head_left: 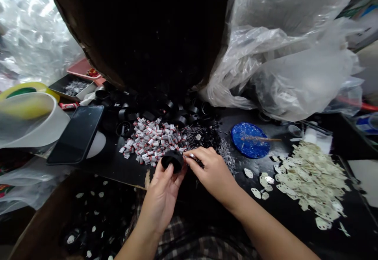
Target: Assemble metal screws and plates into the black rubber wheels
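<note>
My left hand (165, 189) is wrapped round a black round plastic cup-shaped part (177, 158), its hollow side turned toward me. My right hand (208, 167) is at the part's right side, thumb and index finger pinched together. A small shiny piece (191, 155) shows at those fingertips; its kind is too small to tell. Just beyond my hands lies a heap of small grey-white cylinders with red ends (153, 138). Beside it are dark springs and small black bits (203, 134), and a pile of small clear pieces (226, 153).
Pale flat plates with holes (310, 177) are heaped on the right. A blue lid (251, 143) carries a thin stick. More black round parts (130, 112) lie at the back before a dark open box (147, 35). A phone (77, 134) leans at left. Plastic bags (283, 63) bulge at right.
</note>
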Action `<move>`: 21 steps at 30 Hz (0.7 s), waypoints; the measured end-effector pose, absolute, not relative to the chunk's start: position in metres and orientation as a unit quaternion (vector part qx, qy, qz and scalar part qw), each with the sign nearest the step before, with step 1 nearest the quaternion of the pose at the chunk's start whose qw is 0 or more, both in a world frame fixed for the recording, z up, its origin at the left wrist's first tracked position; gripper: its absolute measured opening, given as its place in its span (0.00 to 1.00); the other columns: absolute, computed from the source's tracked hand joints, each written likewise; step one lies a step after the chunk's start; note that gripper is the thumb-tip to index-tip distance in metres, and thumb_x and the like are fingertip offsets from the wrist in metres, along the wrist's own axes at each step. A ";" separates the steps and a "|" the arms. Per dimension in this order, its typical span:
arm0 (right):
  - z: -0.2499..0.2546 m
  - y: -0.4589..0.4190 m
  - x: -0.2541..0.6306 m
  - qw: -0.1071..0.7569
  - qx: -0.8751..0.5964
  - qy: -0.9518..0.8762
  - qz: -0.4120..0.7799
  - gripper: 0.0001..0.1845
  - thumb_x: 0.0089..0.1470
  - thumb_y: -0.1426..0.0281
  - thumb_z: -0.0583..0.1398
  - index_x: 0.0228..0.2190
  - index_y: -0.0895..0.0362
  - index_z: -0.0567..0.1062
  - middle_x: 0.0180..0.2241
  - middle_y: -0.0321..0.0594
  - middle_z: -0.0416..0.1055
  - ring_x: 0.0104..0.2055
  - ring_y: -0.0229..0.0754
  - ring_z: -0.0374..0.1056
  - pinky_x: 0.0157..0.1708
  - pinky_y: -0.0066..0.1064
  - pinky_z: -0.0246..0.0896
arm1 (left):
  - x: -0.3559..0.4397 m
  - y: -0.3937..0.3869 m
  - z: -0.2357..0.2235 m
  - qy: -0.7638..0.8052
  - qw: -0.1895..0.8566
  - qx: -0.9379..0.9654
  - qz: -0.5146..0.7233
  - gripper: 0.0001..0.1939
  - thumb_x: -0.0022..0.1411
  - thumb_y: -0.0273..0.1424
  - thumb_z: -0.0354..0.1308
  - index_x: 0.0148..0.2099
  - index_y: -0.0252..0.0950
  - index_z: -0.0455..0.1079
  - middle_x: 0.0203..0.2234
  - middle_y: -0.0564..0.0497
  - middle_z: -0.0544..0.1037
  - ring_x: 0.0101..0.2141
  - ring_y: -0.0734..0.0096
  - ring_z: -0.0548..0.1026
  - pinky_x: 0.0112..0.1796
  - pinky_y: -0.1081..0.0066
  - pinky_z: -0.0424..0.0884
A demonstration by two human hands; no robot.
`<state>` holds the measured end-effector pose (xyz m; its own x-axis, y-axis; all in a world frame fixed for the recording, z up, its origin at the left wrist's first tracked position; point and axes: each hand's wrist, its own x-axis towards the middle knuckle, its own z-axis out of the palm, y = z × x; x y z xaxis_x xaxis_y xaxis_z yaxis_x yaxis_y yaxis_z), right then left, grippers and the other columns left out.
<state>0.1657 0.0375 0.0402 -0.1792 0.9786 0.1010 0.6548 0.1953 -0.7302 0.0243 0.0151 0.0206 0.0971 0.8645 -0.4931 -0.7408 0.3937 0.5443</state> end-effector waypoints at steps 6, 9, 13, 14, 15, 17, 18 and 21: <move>0.041 0.034 0.168 0.333 -0.564 -0.687 0.316 0.08 0.58 0.71 0.58 0.38 0.52 0.77 0.37 0.35 0.76 0.39 0.40 0.70 0.39 0.33 0.58 | 0.028 0.014 0.020 0.371 0.748 0.065 0.547 0.10 0.60 0.30 0.59 0.45 0.40 0.71 0.42 0.49 0.79 0.44 0.65 0.77 0.51 0.59 0.69; 0.040 0.032 0.168 0.322 -0.559 -0.715 0.270 0.10 0.59 0.71 0.58 0.41 0.52 0.77 0.36 0.37 0.76 0.36 0.40 0.69 0.37 0.35 0.57 | 0.032 0.013 0.021 0.362 0.747 0.042 0.556 0.09 0.60 0.29 0.59 0.44 0.40 0.72 0.42 0.50 0.79 0.44 0.67 0.76 0.52 0.63 0.69; 0.039 0.029 0.169 0.333 -0.548 -0.696 0.323 0.09 0.57 0.71 0.59 0.40 0.50 0.78 0.33 0.36 0.74 0.36 0.38 0.69 0.38 0.33 0.58 | 0.032 0.010 0.019 0.343 0.779 0.018 0.525 0.07 0.60 0.31 0.59 0.41 0.40 0.74 0.39 0.50 0.80 0.42 0.66 0.77 0.48 0.61 0.72; 0.039 0.029 0.170 0.327 -0.547 -0.697 0.329 0.09 0.57 0.70 0.60 0.39 0.50 0.78 0.33 0.35 0.74 0.35 0.38 0.69 0.37 0.33 0.58 | 0.030 0.010 0.018 0.347 0.784 0.023 0.514 0.07 0.59 0.31 0.60 0.41 0.39 0.74 0.39 0.49 0.80 0.41 0.66 0.77 0.48 0.61 0.73; 0.040 0.029 0.171 0.314 -0.545 -0.704 0.330 0.09 0.57 0.70 0.60 0.40 0.50 0.78 0.32 0.35 0.74 0.35 0.38 0.69 0.37 0.33 0.59 | 0.026 0.010 0.017 0.358 0.783 0.035 0.508 0.07 0.59 0.31 0.60 0.41 0.38 0.73 0.39 0.48 0.80 0.42 0.65 0.77 0.47 0.62 0.73; 0.044 0.034 0.176 0.278 -0.551 -0.725 0.306 0.10 0.57 0.68 0.60 0.42 0.51 0.78 0.34 0.37 0.74 0.36 0.40 0.69 0.37 0.33 0.59 | 0.013 0.014 0.016 0.397 0.746 0.083 0.528 0.09 0.59 0.31 0.60 0.43 0.38 0.72 0.40 0.47 0.79 0.42 0.64 0.77 0.48 0.62 0.72; 0.045 0.039 0.180 0.259 -0.566 -0.730 0.281 0.12 0.57 0.67 0.59 0.44 0.52 0.77 0.36 0.39 0.74 0.38 0.41 0.69 0.39 0.35 0.59 | 0.005 0.017 0.015 0.423 0.701 0.117 0.562 0.09 0.59 0.31 0.60 0.43 0.38 0.72 0.40 0.48 0.79 0.43 0.65 0.77 0.48 0.61 0.72; 0.049 0.062 0.196 0.172 -0.656 -0.712 0.181 0.19 0.58 0.70 0.56 0.50 0.55 0.72 0.44 0.45 0.71 0.45 0.48 0.68 0.45 0.40 0.58 | -0.020 0.034 0.011 0.496 0.482 0.230 0.684 0.08 0.59 0.29 0.60 0.43 0.41 0.70 0.42 0.53 0.76 0.46 0.69 0.74 0.53 0.62 0.66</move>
